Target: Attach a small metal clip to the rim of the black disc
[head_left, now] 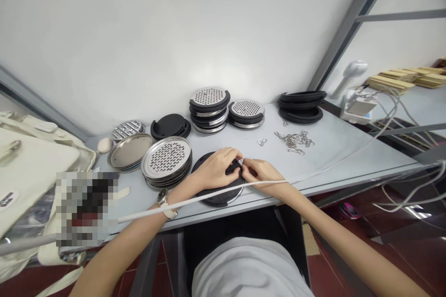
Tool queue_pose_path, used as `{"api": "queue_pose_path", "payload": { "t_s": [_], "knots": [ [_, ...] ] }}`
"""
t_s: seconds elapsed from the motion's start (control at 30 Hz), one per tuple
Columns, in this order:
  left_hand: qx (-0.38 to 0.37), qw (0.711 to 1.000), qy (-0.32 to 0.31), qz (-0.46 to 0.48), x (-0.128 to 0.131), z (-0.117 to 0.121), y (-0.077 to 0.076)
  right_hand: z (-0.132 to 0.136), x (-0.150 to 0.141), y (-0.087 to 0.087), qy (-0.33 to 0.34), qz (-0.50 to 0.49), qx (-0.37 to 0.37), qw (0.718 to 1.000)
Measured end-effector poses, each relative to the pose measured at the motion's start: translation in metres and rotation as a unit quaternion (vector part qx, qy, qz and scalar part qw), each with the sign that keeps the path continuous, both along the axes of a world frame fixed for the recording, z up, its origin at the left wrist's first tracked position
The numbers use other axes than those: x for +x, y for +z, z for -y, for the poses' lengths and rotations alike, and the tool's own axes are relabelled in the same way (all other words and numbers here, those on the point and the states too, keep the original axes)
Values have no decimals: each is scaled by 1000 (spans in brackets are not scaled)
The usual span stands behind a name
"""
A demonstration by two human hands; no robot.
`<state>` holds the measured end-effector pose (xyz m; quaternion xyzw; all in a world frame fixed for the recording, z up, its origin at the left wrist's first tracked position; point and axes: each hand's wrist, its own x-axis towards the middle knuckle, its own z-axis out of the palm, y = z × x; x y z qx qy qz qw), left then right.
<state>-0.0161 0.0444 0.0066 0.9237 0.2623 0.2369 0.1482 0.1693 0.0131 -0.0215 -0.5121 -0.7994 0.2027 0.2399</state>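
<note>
In front of me on the table lies a black round disc (218, 198) with a metal edge showing at its lower right. My left hand (219, 167) rests over the disc, its fingers curled onto it near the right rim. At that rim, my right hand (259, 174) pinches a small silvery piece (240, 162), partly hidden by the fingertips. To the right lie a pile of metal wire clips (296, 140) and a loose clip (262, 142). Left of the disc stands a stack of perforated metal grater plates (166, 158).
Behind are stacked black-rimmed graters (209, 97), another grater (247, 109), black rings (301, 106) and a black round piece (169, 126). Metal discs (130, 151) stand at the left. A white cable (212, 193) crosses in front of my forearms. A cream bag (35, 162) hangs left.
</note>
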Motion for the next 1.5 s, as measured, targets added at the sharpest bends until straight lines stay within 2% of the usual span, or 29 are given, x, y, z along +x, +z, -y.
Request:
{"api": "queue_pose_path", "payload": {
  "t_s": [0.47, 1.5],
  "knots": [
    [12, 1000, -17, 1, 0, -1, 1, -1, 1, -2, 6, 17, -4, 1000],
    [-9, 999, -31, 14, 1, 1, 2, 1, -2, -2, -4, 36, 60, 998]
  ]
}}
